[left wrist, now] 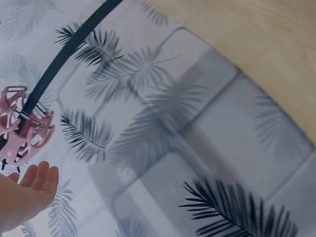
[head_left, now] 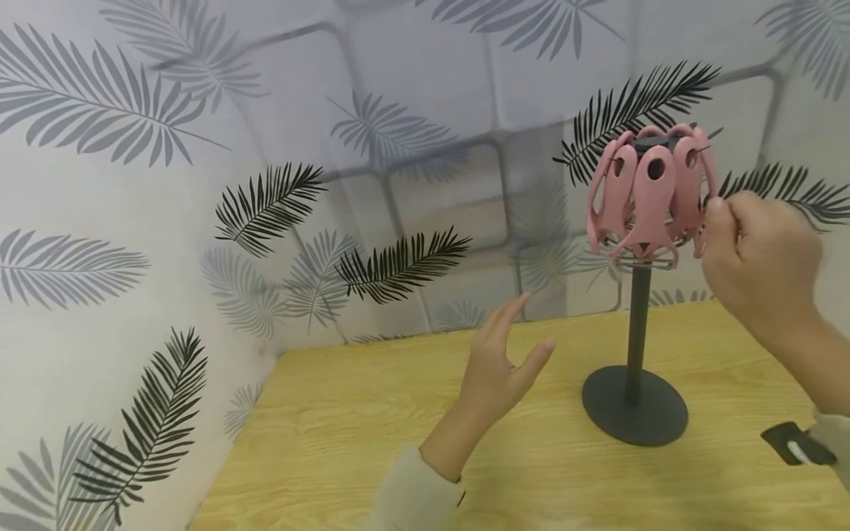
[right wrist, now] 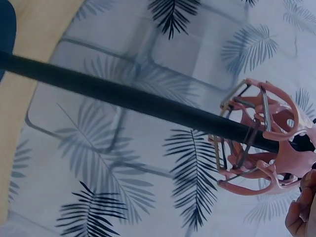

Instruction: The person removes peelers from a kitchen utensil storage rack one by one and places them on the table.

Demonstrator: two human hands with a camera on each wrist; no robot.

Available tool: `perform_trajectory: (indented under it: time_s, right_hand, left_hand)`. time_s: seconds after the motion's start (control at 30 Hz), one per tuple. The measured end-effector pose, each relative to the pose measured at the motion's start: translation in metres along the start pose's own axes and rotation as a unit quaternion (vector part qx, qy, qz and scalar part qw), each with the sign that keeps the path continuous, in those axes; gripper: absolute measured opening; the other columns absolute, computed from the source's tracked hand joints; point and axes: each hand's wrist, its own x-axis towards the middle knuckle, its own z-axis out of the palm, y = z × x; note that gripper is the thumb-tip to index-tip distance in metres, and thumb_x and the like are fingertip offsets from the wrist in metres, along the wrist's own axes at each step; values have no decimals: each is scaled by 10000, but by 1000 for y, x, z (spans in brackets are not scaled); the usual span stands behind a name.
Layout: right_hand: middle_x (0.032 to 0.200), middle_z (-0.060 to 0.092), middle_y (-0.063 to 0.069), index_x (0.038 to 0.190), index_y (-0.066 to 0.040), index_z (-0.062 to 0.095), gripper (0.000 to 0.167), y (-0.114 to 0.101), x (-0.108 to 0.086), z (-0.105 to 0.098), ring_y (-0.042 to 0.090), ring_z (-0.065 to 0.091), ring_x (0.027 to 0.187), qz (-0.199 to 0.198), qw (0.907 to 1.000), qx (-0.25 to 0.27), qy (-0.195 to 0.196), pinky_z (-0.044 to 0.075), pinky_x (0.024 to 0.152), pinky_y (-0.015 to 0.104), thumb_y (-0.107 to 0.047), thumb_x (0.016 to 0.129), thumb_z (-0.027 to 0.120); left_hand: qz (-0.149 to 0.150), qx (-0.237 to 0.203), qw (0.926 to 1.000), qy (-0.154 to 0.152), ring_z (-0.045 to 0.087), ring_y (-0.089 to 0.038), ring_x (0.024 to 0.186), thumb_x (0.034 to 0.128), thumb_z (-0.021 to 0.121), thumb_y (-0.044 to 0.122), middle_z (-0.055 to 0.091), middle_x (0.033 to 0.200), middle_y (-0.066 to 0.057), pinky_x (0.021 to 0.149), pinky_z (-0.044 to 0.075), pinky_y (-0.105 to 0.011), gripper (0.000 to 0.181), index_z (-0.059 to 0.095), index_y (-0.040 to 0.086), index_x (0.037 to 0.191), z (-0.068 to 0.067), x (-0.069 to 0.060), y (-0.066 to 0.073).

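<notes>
Right grip (head_left: 766, 258) is up high to the right of the black stand (head_left: 639, 332), fingers curled in, thumb and fingertips pinching the near edge of the pink cage (head_left: 654, 195)! And that cage sits right around the top of the stand, its upright pieces pierced with oval holes, thin metal bars (right wrist: 266, 108) running along its lower end. Over to the left of the stand, the left grip (head_left: 498, 361) is spread, thumb well away from the fingers, holding nothing! Down below, the stand's 1 round base (head_left: 634, 428) rests flat on the wood-grain surface (head_left: 332, 435), pole upright. Just look at the cuffs: 2 pale sleeves, 1 on either side of the stand, and behind it all, a leaf-printed wall (head_left: 451, 88)!
</notes>
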Motion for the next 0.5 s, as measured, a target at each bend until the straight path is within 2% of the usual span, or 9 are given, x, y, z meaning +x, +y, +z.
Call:
perform_trajectory:
  time_s: [0.1, 0.23, 0.37, 0.5]
  right_hand:
    - [533, 467, 261, 612, 66, 459, 408, -1, 13, 5, 383, 411, 537, 105, 9999, 7, 28, 177, 456, 323, -182, 928, 387]
    - [574, 471, 275, 676, 99, 491, 447, -4, 30, 9, 374, 414, 551, 380, 9993, 18, 18, 191, 464, 351, -248, 937, 381]
    - [614, 486, 276, 731, 107, 515, 448, -10, 43, 9, 345, 407, 575, 749, 9971, -34, -125, 207, 481, 352, -268, 933, 379]
    - [631, 504, 290, 716, 102, 508, 422, -14, 52, 10, 360, 413, 606, 853, 9963, -2, -121, 216, 503, 361, -250, 914, 386]
  left_hand:
    - [290, -112, 9993, 211, 530, -253, 1166, 851, 642, 186, 551, 1258, -158, 987, 447, -327, 539, 453, -7, 1317, 7, 18, 9]
    - [533, -125, 9972, 504, 561, -233, 1098, 842, 657, 169, 580, 1196, -153, 956, 455, -249, 507, 488, -32, 1276, 16, 42, 25]
    - [394, -276, 9959, 771, 564, -215, 1083, 854, 650, 166, 595, 1154, -148, 941, 443, -195, 458, 519, -38, 1243, 25, 65, 43]
    - [213, -398, 9947, 924, 556, -204, 1057, 856, 655, 171, 590, 1143, -132, 906, 419, -132, 459, 520, -21, 1250, 33, 85, 61]
